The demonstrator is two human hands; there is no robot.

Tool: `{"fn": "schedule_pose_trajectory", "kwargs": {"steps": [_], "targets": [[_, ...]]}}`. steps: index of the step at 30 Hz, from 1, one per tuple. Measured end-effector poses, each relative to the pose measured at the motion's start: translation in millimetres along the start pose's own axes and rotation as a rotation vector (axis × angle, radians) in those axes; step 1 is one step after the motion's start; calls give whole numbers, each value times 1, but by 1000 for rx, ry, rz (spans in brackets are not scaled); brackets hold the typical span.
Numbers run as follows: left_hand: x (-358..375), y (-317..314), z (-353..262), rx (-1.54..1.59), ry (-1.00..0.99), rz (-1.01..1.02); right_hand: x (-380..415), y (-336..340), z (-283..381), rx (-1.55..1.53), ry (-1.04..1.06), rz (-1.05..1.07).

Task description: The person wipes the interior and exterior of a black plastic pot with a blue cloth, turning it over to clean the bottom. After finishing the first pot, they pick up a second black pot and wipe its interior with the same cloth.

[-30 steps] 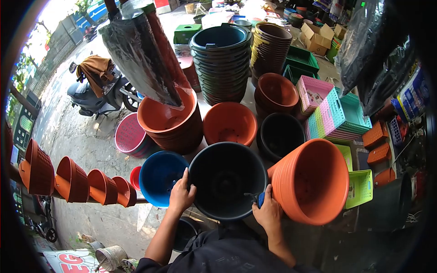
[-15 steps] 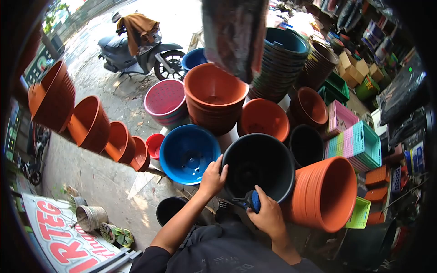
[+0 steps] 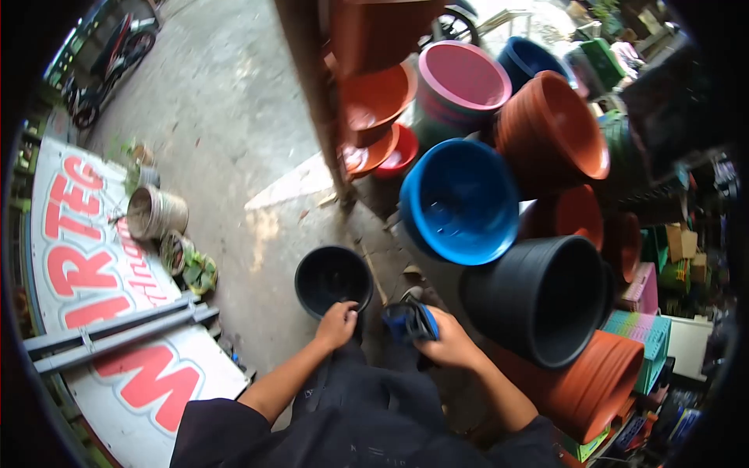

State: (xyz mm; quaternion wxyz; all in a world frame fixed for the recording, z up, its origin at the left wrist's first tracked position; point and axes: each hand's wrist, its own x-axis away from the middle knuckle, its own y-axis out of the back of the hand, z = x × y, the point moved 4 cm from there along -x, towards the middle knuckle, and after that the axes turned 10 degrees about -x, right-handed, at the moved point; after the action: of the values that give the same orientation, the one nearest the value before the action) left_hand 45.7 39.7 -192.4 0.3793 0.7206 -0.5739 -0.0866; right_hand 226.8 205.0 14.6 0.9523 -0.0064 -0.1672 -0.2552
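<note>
My left hand (image 3: 338,324) is closed at the near rim of a small black plastic pot (image 3: 331,273), its fingertips over the edge. The pot's open mouth faces up, in front of my legs. In my right hand (image 3: 450,338) is a blue-and-black object (image 3: 411,321), hand-sized, whose exact kind I cannot make out through the blur. To the right, a stack of large black pots (image 3: 538,300) lies tilted with its mouth toward the right. Above it, a blue basin (image 3: 468,199) faces me.
Terracotta-coloured pots (image 3: 546,129) stand stacked at the upper right, beside pink basins (image 3: 464,78). A post (image 3: 312,86) with hanging orange pots rises ahead. On the left are a lettered sign (image 3: 125,296), a metal rail (image 3: 125,327) and potted plants (image 3: 199,273). Crates (image 3: 636,335) sit at right.
My view has swung left and down. My left hand has left the large black pot's rim and moved to the small pot. My right hand, still holding the blue-and-black object, has moved off the large pot.
</note>
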Motion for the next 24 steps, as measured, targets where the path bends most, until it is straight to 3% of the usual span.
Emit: {"fn": "schedule_pose_trajectory", "kwargs": {"steps": [5,6,8,12,13,14,16,18,24], "targets": [[34,-2,181,-175,357,10,-90,-91,-215,-109,-432,-110],[38,-3,206,-180,461,14,-101,-111,-232,-109,-457,-83],[42,-10,245,-179,587,31,-127,-133,-272,-211,-591,-283],[34,-25,282,-31,747,4,-166,-148,-378,11,-548,-320],[31,-31,287,48,773,-1,-169,-145,-407,254,-523,-407],[28,-41,295,55,790,13,-169,-142,-397,354,-561,-498],[21,-59,306,227,763,-34,-170,-131,-418,413,-436,-772],[13,-73,309,280,785,-37,-178,-119,-430,78,-502,-664],[8,-83,312,349,847,-75,-189,-111,-424,-88,-726,-593]]}}
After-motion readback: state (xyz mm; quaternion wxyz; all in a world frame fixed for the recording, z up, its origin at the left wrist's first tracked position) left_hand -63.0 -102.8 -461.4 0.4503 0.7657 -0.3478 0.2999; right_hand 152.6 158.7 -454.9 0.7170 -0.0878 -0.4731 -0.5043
